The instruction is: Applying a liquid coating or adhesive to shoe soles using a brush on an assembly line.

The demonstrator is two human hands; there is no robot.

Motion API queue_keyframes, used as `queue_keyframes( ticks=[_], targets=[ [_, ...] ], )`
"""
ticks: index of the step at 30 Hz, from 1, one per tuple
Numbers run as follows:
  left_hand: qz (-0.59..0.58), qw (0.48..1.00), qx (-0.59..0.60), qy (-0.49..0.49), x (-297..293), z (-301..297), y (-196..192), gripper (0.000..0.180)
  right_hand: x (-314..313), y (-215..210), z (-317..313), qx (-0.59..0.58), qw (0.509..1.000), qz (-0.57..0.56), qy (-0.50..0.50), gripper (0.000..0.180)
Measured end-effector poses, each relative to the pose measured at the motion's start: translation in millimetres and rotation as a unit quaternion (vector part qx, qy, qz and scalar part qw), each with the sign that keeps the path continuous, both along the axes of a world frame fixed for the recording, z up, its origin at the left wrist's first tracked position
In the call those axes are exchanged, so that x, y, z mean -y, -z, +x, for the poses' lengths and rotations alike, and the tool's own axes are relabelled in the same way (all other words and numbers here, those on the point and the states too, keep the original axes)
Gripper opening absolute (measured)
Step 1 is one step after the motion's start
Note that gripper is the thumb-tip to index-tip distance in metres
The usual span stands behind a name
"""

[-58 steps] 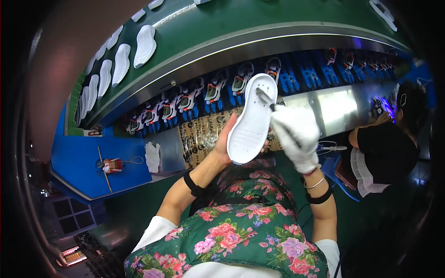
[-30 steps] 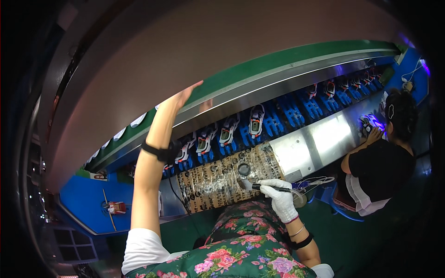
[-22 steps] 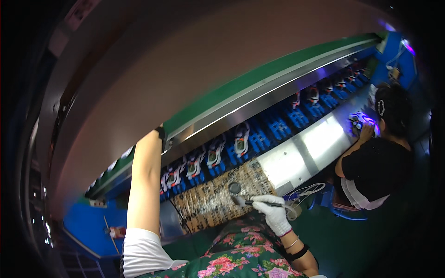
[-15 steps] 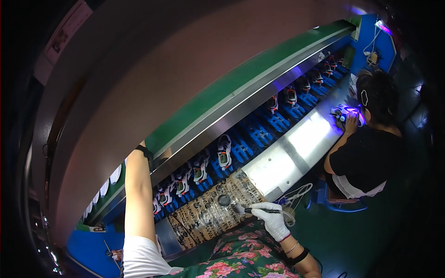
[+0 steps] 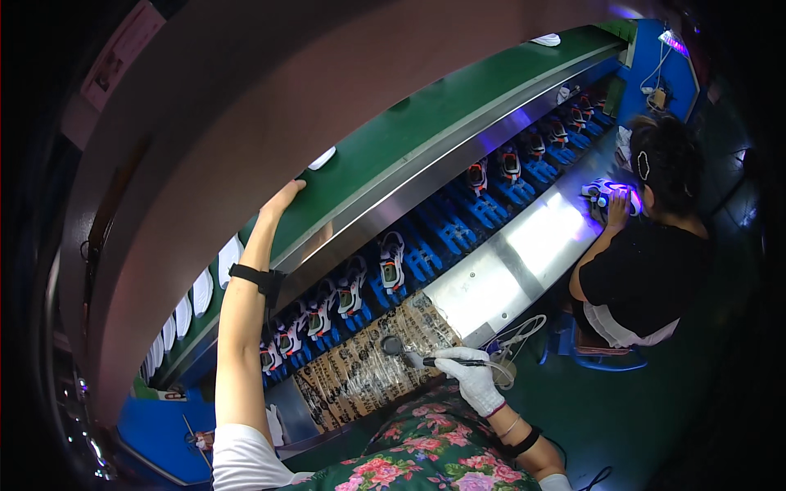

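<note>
1. Left hand: over green belt, far left, just beside white sole; cannot tell whether open or closed.
2. Gloved right hand: gripping brush, over cardboard-covered tabletop, near dark disc.

To the right, a co-worker in a black short-sleeved top sits on a low stool with a brown seat and blue frame, bent over a white-and-dark shoe lit violet, while a violet-glowing lamp stands out near an upright blue panel. A slanting row of white-and-grey shoes with orange trim rests on ribbed blue plastic holders. At the lower left, a flat blue surface carries a thin wooden stick, above a dark green floor.
</note>
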State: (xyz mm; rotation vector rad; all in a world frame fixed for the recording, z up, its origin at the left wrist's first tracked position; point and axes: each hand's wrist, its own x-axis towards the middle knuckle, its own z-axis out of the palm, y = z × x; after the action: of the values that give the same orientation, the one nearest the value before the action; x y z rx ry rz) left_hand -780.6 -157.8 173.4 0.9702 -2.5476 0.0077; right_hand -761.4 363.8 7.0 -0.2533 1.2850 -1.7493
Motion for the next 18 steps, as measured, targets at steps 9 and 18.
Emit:
queue_keyframes(
  ticks=[9,18],
  targets=[
    [0.365,0.919,-0.136,0.063,-95,73,-27,0.011,-3,1,4,0.053,0.998,-0.012,0.045,0.017],
    [0.133,0.885,-0.416,0.163,-208,236,-10,0.016,6,-17,-7,0.092,0.991,-0.054,0.084,0.018]
  ],
)
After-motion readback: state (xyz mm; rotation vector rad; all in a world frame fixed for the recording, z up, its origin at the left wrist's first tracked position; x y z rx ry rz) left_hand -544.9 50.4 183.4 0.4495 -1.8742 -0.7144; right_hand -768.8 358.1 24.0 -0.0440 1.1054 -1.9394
